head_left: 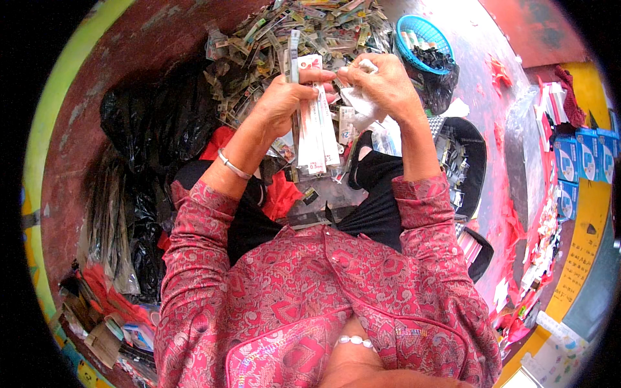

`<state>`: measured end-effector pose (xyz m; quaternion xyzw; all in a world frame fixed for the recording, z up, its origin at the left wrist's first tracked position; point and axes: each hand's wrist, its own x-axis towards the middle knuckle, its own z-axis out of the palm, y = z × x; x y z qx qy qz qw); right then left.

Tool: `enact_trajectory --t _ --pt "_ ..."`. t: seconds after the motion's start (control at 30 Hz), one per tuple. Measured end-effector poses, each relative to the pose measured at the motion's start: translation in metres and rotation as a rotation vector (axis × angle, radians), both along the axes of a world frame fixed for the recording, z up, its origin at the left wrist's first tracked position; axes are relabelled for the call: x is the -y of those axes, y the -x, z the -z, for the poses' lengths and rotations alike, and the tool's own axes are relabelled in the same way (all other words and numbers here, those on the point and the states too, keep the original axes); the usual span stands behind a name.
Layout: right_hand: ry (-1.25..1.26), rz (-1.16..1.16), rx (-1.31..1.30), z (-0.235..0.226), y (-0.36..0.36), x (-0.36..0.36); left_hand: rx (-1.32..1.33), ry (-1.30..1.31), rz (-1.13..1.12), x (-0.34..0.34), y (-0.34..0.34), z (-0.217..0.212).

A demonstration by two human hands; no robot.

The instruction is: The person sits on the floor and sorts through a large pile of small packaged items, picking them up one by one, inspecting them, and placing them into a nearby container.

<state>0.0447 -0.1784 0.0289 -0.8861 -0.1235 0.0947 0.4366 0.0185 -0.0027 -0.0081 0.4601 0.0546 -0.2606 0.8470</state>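
Left hand (284, 97) closed round bunch of long white-red packets (314, 132), centre frame, roughly four to six, edges overlap. Right hand (381, 84) pinching one clear sleeve (356, 103), beside bunch. Big heap of loose packets (304, 32) upper centre, uncountable: judged mostly unsorted. One blue basket (420, 32) upper right.

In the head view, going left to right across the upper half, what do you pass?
Crumpled black plastic bag → left hand holding long white-and-red packaged strips → right hand → round blue plastic basket → stacked blue cardboard boxes.
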Motion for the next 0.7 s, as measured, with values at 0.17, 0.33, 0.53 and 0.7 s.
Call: enact_trajectory --t 0.17,0.33,0.53,0.7 --pt "-0.197 0.029 -0.058 -0.014 0.005 -0.009 0.009 -0.002 0.126 0.006 0.006 -0.006" --pt "-0.056 -0.041 -0.136 -0.005 -0.005 -0.011 0.134 -0.289 0.246 0.009 0.008 0.0" --pt "-0.223 -0.091 -0.3 -0.002 0.001 -0.009 0.059 -0.052 0.243 0.009 0.008 0.007" --pt "-0.434 -0.014 -0.298 0.004 -0.001 -0.004 0.063 0.021 0.32 0.001 0.005 0.0"
